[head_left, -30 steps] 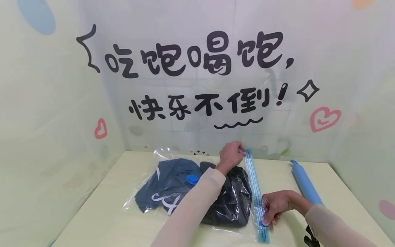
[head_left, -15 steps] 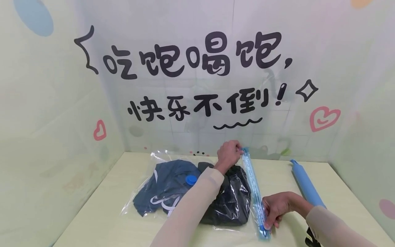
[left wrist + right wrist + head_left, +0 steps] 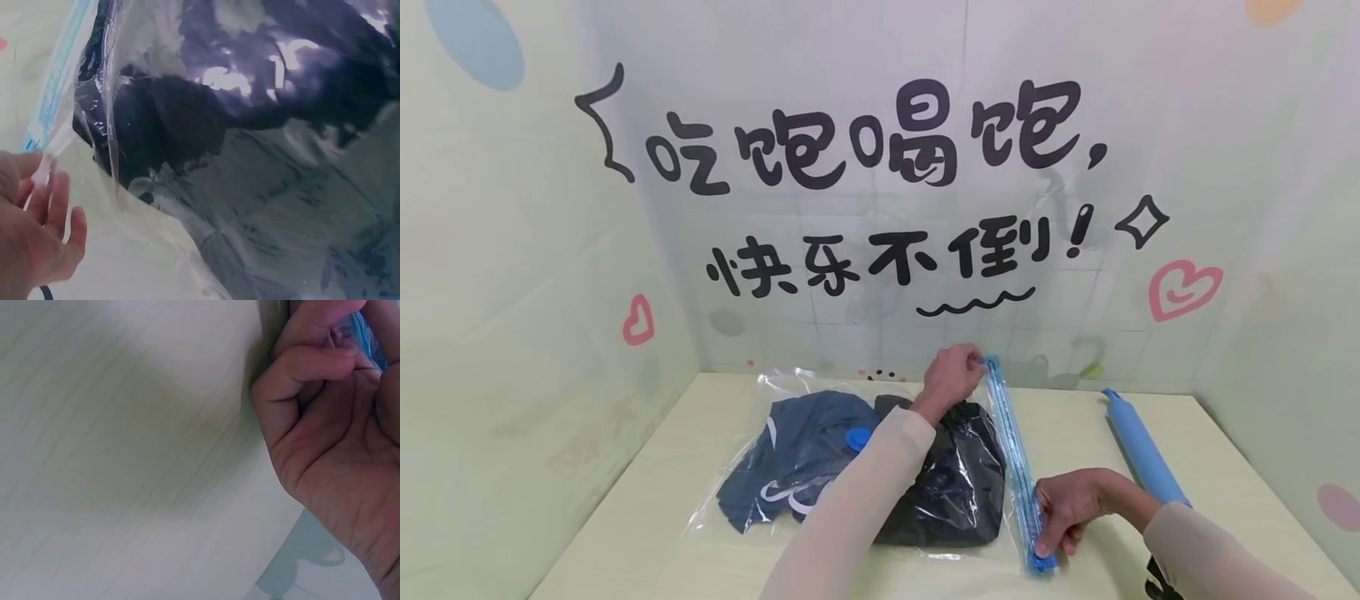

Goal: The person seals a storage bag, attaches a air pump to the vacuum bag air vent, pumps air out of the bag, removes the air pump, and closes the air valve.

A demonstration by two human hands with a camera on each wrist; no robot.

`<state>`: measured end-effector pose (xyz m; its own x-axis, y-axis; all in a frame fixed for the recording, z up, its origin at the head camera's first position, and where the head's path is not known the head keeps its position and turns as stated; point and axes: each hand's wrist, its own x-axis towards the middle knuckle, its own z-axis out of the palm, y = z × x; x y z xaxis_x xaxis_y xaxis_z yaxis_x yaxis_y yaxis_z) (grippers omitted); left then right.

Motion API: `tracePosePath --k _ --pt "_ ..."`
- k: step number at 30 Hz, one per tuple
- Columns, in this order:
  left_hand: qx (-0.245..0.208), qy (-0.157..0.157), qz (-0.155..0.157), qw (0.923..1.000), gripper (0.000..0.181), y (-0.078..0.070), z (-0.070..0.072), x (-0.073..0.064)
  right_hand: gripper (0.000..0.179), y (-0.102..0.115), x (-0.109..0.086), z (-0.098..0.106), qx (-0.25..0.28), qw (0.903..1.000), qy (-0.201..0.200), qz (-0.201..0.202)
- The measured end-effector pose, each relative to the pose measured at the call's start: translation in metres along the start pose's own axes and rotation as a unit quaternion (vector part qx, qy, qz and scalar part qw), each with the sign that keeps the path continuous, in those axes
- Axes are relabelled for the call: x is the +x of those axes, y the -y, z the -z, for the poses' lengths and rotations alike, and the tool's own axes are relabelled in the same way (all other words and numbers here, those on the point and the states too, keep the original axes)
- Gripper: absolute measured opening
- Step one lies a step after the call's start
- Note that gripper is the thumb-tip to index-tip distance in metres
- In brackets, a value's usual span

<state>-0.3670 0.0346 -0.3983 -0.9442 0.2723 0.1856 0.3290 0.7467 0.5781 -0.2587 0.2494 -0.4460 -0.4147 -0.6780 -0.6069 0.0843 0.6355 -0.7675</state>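
A clear vacuum storage bag [image 3: 943, 557] lies on the table with folded clothes inside. A dark blue garment [image 3: 820, 433] with white strings fills its left part, and a black garment [image 3: 962, 492] its right. A round blue valve [image 3: 858, 439] sits on top. Along the right edge runs a blue zip strip [image 3: 1011, 442]. My left hand [image 3: 953, 377] pinches the strip's far end; the left wrist view shows the left hand's [image 3: 44, 225] other fingers loosely bent. At the near end, my right hand [image 3: 1071, 504] pinches the blue zip slider, mostly hidden under its thumb and fingers.
A blue cylindrical hand pump [image 3: 1146, 450] lies to the right of the bag, its near end hidden behind my right forearm. Something black [image 3: 1161, 579] shows under that sleeve. Printed walls enclose the table [image 3: 647, 508] at the back and both sides.
My right hand has slid the zip slider a little along the strip toward its near end. The left hand keeps hold of the far end. The head view has shifted slightly.
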Motion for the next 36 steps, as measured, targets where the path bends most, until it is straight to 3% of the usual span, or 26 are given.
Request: tracePosePath --k 2,4,8,10,12,16,21,26,30,36 --pt "0.036 0.034 -0.036 0.9981 0.033 0.002 0.001 -0.004 0.022 -0.003 0.001 0.002 0.034 0.9993 -0.001 0.017" --pt "0.078 0.068 -0.085 0.9911 0.046 0.005 0.005 -0.009 0.021 -0.006 0.002 0.006 0.072 0.9961 -0.024 0.045" --pt "0.140 0.123 -0.157 0.9699 0.063 0.011 0.017 -0.030 0.018 -0.009 0.003 0.020 0.111 0.9781 -0.144 0.101" --pt "0.148 0.154 -0.160 0.9637 0.068 0.016 0.025 -0.047 0.018 -0.009 0.003 0.027 0.108 0.9646 -0.216 0.107" --pt "0.154 0.184 -0.149 0.9592 0.072 0.025 0.033 -0.065 0.020 -0.008 0.003 0.033 0.105 0.9536 -0.263 0.102" --pt "0.153 0.220 -0.112 0.9568 0.081 0.053 0.054 -0.105 0.019 -0.007 0.008 0.037 0.099 0.9425 -0.303 0.100" --pt "0.150 0.208 -0.058 0.9648 0.090 0.105 0.079 -0.137 0.018 -0.004 0.016 0.031 0.071 0.9382 -0.324 0.100" --pt "0.152 0.165 -0.045 0.9736 0.085 0.140 0.082 -0.157 0.020 -0.003 0.016 0.026 0.041 0.9369 -0.334 0.096" --pt "0.160 0.144 -0.057 0.9749 0.086 0.146 0.072 -0.164 0.023 -0.002 0.011 0.025 0.023 0.9399 -0.328 0.092" --pt "0.175 0.144 -0.053 0.9725 0.090 0.132 0.060 -0.162 0.033 -0.005 -0.003 0.034 0.000 0.9407 -0.334 0.061"
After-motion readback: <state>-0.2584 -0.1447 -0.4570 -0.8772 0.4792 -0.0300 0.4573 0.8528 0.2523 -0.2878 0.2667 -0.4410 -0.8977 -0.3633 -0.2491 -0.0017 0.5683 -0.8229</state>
